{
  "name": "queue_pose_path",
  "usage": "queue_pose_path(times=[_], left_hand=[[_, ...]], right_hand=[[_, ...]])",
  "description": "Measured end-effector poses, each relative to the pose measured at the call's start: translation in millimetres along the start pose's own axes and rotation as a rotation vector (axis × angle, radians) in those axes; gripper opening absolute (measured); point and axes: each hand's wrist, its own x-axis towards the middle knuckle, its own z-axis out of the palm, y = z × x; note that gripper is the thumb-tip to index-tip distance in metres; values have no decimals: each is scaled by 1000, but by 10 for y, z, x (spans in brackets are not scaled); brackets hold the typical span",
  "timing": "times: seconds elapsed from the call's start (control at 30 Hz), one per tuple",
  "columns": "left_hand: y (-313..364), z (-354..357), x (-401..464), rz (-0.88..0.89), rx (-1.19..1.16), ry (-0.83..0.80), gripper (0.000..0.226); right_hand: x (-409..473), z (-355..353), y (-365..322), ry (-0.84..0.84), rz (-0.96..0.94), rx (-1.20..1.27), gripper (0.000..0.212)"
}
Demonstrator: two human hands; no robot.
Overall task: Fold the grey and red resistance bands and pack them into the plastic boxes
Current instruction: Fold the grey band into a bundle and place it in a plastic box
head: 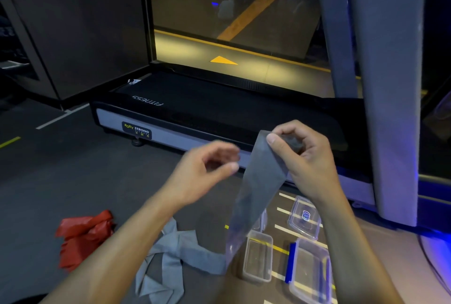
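Observation:
My right hand (302,154) pinches the top end of the grey resistance band (258,181), which hangs down from it and trails in loose folds over the floor at the bottom centre. My left hand (207,169) hovers just left of the hanging band, blurred, fingers loosely curled and holding nothing. The red resistance band (83,235) lies crumpled on the floor at the lower left. A clear plastic box (258,255) stands open on the floor under the band, with a second clear box (312,269) with a blue clip to its right and a lid (305,215) behind them.
A black treadmill deck (219,113) with a grey side rail stretches across the floor beyond my hands. Its grey upright post (388,84) rises at the right. White and yellow lines mark the dark floor around the boxes.

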Motion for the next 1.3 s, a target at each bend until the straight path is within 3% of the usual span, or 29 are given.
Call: queue_pose_path(times=[0.17,0.7,1.07,1.3], left_hand=[[599,-57,78,142,-38,80,32],[691,-238,33,102,39,17,10],[620,-249,53,-2,-73,30,10],[508,-264,101,-118,-160,60,16]], right_hand=[[-15,64,-76,-57,-26,26,4],[-10,196,-236,-108,-42,56,7],[-15,165,-151,-105,81,186,8],[-54,137,-113,-99,93,83,6]])
